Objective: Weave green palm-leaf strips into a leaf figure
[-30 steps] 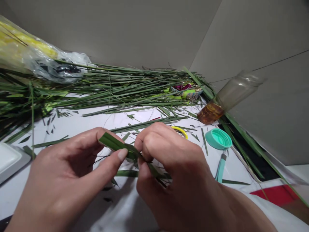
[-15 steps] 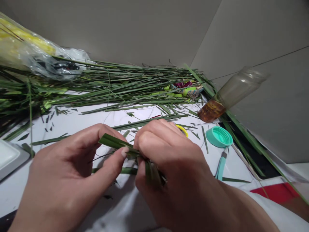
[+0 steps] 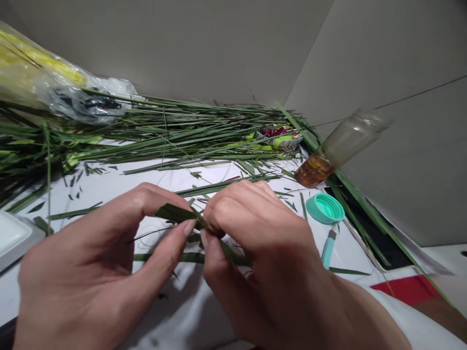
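Between my two hands is a folded strip of green leaf (image 3: 173,212), held just above the white tabletop. My left hand (image 3: 95,262) pinches its left end between thumb and forefinger. The thumb and curled fingers of my right hand (image 3: 255,233) are closed on the other end, and part of the strip shows under the right palm. A thin dark strand (image 3: 151,234) sticks out to the left below the leaf. Where the fingertips meet, the fold is partly hidden.
Long green leaves (image 3: 182,129) lie heaped along the wall, with a plastic bag (image 3: 83,99) at the left. At the right stand a glass bottle (image 3: 339,146) with brown liquid, a turquoise cap (image 3: 325,208) and a black-screened device (image 3: 383,243). Leaf scraps litter the white surface (image 3: 105,182).
The leaf strip has turned and its free end now looks darker and flatter. My right thumb has moved up against the fold. The view has shifted slightly.
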A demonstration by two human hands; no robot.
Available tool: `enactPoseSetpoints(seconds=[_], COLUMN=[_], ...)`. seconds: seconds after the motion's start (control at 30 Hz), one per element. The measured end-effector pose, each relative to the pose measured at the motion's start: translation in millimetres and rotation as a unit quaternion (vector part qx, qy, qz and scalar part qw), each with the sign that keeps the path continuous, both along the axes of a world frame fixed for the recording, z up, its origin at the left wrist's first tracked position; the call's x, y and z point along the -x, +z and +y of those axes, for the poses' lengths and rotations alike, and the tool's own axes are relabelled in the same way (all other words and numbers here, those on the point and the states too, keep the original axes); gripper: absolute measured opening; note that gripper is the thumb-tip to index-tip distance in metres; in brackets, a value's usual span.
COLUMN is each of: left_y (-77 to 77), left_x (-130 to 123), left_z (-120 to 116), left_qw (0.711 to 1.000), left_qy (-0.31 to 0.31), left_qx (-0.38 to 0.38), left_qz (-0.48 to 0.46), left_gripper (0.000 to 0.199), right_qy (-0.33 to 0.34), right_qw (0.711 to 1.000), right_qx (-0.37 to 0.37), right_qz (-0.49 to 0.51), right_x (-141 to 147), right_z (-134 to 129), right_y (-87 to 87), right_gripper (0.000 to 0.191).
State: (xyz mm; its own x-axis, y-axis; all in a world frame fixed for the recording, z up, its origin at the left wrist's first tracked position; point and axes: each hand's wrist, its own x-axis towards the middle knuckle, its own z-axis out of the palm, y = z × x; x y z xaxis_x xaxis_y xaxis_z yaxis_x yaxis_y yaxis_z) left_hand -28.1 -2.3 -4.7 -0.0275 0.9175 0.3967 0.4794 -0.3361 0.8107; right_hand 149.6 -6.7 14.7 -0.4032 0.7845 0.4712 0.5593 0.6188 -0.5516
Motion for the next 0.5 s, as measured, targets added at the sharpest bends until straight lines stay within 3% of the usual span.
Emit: enactPoseSetpoints(seconds=[0.23,0.5], left_y=[2.4,10.9], left_x=[5,6], left_z=[2,4], left_qw=[0.994,0.999], left_qy=[-0.027,-0.038], left_qx=[-0.057,-0.014], left_qz=[0.090,0.036], left_gripper=[0.006,0.011], right_qy=[-0.005,0.009], right_qw=[1.000,1.000], right_qx=[-0.024,-0.014], right_qz=[0.000,0.010], right_x=[1,-4], right_z=[3,1], right_y=[2.2,4.8], right_gripper=[0.019,0.017])
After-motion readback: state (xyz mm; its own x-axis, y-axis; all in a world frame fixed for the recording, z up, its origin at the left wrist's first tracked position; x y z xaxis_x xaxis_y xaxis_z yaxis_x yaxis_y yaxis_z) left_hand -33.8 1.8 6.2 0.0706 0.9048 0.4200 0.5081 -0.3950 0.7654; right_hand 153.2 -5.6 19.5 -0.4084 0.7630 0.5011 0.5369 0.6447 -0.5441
